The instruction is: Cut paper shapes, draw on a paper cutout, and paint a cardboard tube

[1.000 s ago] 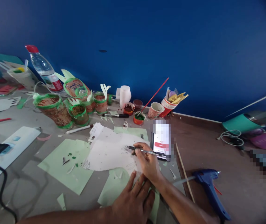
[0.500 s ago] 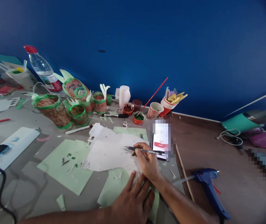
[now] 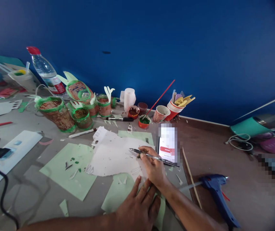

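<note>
My right hand (image 3: 154, 165) is closed around a black and clear pen (image 3: 152, 156), whose tip points left over a white paper cutout (image 3: 114, 154). The cutout has an uneven outline, small holes and pencilled oval marks near its lower edge. Whether the pen tip touches the paper I cannot tell. Fingers spread, my left hand (image 3: 139, 202) lies flat across the lower right part of the cutout and a pale green sheet (image 3: 114, 194). A second green sheet (image 3: 71, 173) with scraps on it lies to the left.
Brown containers with green rims (image 3: 55, 112) and a water bottle (image 3: 47, 73) stand at the back left. Paint cups (image 3: 144, 121) and a cup of wooden sticks (image 3: 174, 107) are along the wall. A phone (image 3: 167, 144), a wooden stick (image 3: 191, 178) and a blue glue gun (image 3: 217, 195) lie right.
The pen has tilted in my right hand: its tip is slightly higher and its back end lower. My left hand stays put on the paper. The whole view has shifted slightly.
</note>
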`<state>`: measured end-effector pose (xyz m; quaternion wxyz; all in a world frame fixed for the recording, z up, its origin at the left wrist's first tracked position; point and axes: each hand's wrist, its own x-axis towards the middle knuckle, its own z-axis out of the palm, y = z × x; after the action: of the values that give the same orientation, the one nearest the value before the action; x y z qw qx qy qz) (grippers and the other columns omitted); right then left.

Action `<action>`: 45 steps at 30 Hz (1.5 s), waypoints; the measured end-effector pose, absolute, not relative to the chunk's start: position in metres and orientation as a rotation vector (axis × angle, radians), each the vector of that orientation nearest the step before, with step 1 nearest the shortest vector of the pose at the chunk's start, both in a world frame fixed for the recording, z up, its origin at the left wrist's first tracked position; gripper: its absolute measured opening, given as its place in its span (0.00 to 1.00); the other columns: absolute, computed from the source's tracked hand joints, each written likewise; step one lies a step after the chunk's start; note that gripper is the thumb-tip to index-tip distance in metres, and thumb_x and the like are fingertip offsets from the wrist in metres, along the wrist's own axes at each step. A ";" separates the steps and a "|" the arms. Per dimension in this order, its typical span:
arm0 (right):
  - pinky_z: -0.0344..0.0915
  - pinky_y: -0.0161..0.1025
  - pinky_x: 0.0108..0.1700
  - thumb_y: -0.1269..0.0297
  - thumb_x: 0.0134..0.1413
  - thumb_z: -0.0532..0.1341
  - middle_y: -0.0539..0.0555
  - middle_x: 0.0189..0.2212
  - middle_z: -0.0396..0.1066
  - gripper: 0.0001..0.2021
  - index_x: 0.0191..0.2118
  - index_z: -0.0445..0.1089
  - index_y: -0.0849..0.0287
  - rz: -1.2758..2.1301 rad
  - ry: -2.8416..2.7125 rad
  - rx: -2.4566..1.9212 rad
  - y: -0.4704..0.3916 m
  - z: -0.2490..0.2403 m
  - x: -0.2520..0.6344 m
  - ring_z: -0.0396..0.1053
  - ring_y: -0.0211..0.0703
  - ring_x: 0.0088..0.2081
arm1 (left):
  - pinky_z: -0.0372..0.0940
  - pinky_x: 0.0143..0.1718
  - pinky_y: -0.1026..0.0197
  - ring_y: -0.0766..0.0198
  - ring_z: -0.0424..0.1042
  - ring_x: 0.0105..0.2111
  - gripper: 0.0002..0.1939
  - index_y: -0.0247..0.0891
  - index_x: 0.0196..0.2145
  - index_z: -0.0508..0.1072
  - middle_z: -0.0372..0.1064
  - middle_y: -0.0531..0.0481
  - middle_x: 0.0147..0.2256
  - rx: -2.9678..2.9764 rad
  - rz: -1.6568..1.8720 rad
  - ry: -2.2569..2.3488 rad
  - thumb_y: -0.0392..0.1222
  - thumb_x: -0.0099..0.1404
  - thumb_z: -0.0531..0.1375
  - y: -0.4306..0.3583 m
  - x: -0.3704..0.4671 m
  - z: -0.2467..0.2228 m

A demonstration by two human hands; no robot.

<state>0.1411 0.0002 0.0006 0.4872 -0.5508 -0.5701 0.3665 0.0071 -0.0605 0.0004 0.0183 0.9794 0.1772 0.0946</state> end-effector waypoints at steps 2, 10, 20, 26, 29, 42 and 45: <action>0.67 0.38 0.42 0.64 0.58 0.54 0.55 0.37 0.73 0.09 0.43 0.68 0.57 0.885 -1.402 -1.335 0.000 0.000 0.142 0.71 0.43 0.38 | 0.49 0.55 0.43 0.44 0.58 0.57 0.29 0.32 0.56 0.64 0.63 0.36 0.55 3.036 0.288 0.554 0.56 0.69 0.44 -0.061 0.007 0.000; 0.67 0.39 0.41 0.66 0.55 0.56 0.54 0.35 0.73 0.08 0.40 0.68 0.57 0.917 -1.396 -1.323 0.000 0.006 0.143 0.71 0.44 0.38 | 0.43 0.58 0.41 0.44 0.55 0.59 0.31 0.31 0.58 0.60 0.60 0.33 0.57 2.995 0.228 0.515 0.57 0.68 0.46 -0.059 0.006 -0.001; 0.66 0.37 0.36 0.64 0.54 0.56 0.52 0.29 0.72 0.07 0.38 0.69 0.57 0.947 -1.362 -1.344 -0.001 0.011 0.141 0.70 0.42 0.32 | 0.45 0.58 0.42 0.44 0.55 0.59 0.27 0.33 0.58 0.61 0.60 0.36 0.58 3.019 0.251 0.544 0.52 0.68 0.49 -0.061 0.006 -0.007; 0.67 0.36 0.35 0.63 0.55 0.56 0.52 0.29 0.72 0.08 0.39 0.70 0.58 0.929 -1.409 -1.342 0.000 0.011 0.141 0.70 0.41 0.31 | 0.46 0.58 0.42 0.44 0.56 0.58 0.28 0.32 0.57 0.62 0.61 0.35 0.57 3.012 0.221 0.514 0.54 0.68 0.48 -0.059 0.006 -0.002; 0.66 0.37 0.36 0.65 0.56 0.56 0.52 0.29 0.73 0.08 0.39 0.71 0.57 0.907 -1.486 -1.360 0.000 0.011 0.141 0.71 0.42 0.32 | 0.46 0.57 0.41 0.43 0.56 0.58 0.29 0.31 0.58 0.61 0.60 0.34 0.57 3.020 0.230 0.521 0.55 0.68 0.47 -0.060 0.006 -0.002; 0.67 0.39 0.35 0.67 0.55 0.56 0.54 0.33 0.75 0.08 0.39 0.72 0.55 0.843 -1.586 -1.374 0.001 0.009 0.140 0.71 0.45 0.36 | 0.44 0.59 0.41 0.43 0.53 0.60 0.32 0.30 0.59 0.59 0.59 0.34 0.58 2.947 0.161 0.520 0.57 0.68 0.45 -0.060 0.006 0.003; 0.67 0.39 0.36 0.67 0.55 0.56 0.54 0.34 0.75 0.08 0.38 0.72 0.55 0.820 -1.594 -1.370 0.001 0.008 0.140 0.71 0.45 0.37 | 0.43 0.59 0.41 0.44 0.52 0.60 0.32 0.30 0.60 0.58 0.58 0.34 0.59 2.931 0.176 0.533 0.58 0.68 0.46 -0.060 0.006 0.003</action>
<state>0.1396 0.0011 0.0081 0.4285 -0.5487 -0.6383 0.3285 0.0060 -0.0597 0.0029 0.0783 0.9791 0.1782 0.0587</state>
